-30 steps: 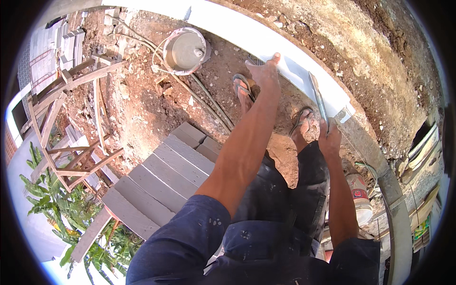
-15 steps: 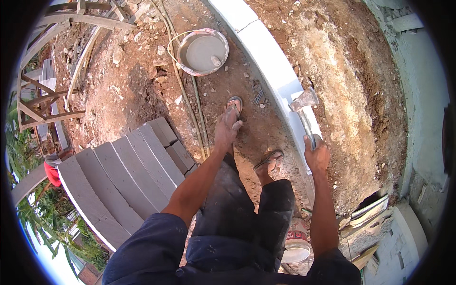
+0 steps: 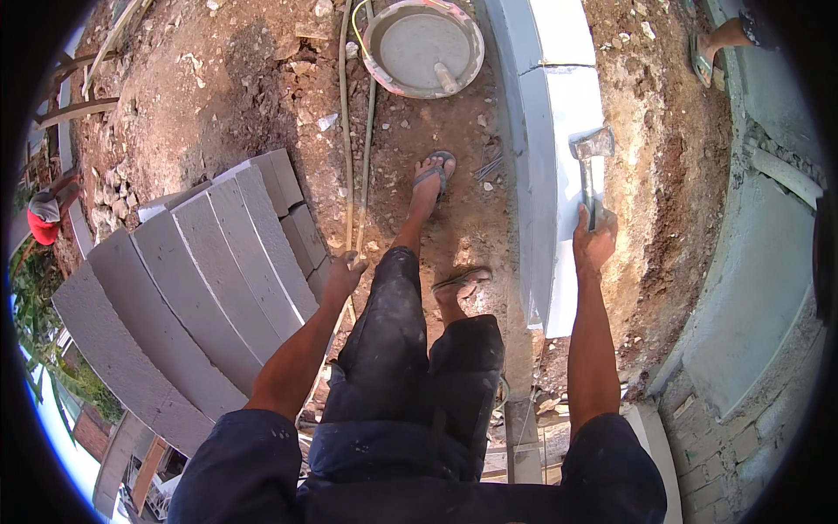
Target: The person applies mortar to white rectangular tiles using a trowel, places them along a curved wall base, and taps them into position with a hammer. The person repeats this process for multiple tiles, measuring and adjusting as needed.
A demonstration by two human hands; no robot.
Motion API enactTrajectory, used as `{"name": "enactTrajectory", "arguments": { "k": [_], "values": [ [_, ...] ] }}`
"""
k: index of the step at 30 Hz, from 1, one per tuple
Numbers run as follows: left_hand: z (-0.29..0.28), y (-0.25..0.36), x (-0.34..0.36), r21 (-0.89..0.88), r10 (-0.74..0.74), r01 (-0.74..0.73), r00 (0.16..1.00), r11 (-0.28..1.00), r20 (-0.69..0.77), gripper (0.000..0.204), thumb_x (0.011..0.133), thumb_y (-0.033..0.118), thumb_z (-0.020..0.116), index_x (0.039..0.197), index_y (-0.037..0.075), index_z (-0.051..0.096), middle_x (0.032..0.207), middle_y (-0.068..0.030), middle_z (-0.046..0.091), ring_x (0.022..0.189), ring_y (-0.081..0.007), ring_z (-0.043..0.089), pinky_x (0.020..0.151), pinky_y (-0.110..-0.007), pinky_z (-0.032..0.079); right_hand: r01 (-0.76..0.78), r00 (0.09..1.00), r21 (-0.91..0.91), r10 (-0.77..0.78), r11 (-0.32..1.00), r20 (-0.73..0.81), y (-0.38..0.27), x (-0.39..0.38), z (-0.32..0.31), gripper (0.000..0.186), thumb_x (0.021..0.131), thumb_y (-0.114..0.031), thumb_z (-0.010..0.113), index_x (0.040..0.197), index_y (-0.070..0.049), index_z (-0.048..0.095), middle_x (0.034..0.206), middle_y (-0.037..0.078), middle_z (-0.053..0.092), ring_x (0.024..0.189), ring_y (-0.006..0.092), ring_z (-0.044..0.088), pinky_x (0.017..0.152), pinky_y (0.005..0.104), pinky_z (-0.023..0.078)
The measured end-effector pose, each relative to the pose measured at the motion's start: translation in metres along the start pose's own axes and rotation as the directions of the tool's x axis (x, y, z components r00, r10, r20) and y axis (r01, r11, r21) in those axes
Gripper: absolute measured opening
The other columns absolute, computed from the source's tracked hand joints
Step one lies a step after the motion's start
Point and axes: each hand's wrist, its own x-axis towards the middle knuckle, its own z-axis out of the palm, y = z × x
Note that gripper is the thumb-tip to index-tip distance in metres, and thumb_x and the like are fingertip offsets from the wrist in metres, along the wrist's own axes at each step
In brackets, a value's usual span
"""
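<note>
In my right hand (image 3: 595, 240) is a hatchet (image 3: 593, 144), gripped near the end of its handle with the blade pointing away from me. The hatchet's head is over the outer edge of a low wall of pale blocks (image 3: 537, 140); whether it touches the wall I cannot tell. My left hand (image 3: 342, 275) hangs loosely, its fingers apart and nothing visible in them. It is close to the right side of a stack of grey blocks (image 3: 218, 271) and beside two thin hoses (image 3: 349, 175) on the ground.
A round bucket of grey mortar (image 3: 419, 48) with a tool handle sticking out stands ahead. A few nails or wires (image 3: 489, 168) lie on the dirt. A person in a red cap (image 3: 42, 223) is at the far left. Another person's foot (image 3: 703, 57) shows at upper right, beside a plastered wall (image 3: 751, 288).
My left hand has swung left and back toward the block stack. My right hand still holds the hatchet, now more upright. The view has shifted, bringing another person's foot into sight.
</note>
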Motion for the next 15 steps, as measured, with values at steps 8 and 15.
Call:
{"name": "enactTrajectory", "arguments": {
  "k": [8, 15],
  "values": [
    [-0.025, 0.126, 0.007, -0.315, 0.249, -0.255, 0.967, 0.914, -0.058, 0.034, 0.086, 0.025, 0.070, 0.110, 0.001, 0.068, 0.097, -0.0199, 0.071, 0.093, -0.0303, 0.069, 0.083, -0.039, 0.052, -0.076, 0.991, 0.104, 0.086, 0.992, -0.099, -0.016, -0.023, -0.036, 0.043, 0.087, -0.031, 0.070, 0.125, -0.012, 0.061, 0.119, 0.016, 0.055, 0.114, 0.0350, 0.050, 0.098, 0.0498, 0.041],
    [-0.114, 0.084, 0.031, -0.028, 0.217, -0.219, 0.975, 0.975, -0.053, 0.021, 0.081, 0.022, 0.070, 0.079, 0.002, 0.072, 0.073, -0.0123, 0.071, 0.068, -0.0241, 0.069, 0.066, -0.036, 0.053, -0.279, 0.960, 0.444, 0.261, 0.852, 0.102, -0.086, -0.102, -0.063, 0.014, 0.089, -0.013, 0.063, 0.089, -0.001, 0.055, 0.088, 0.013, 0.054, 0.089, 0.0342, 0.053, 0.082, 0.0462, 0.042]
  ]
}}
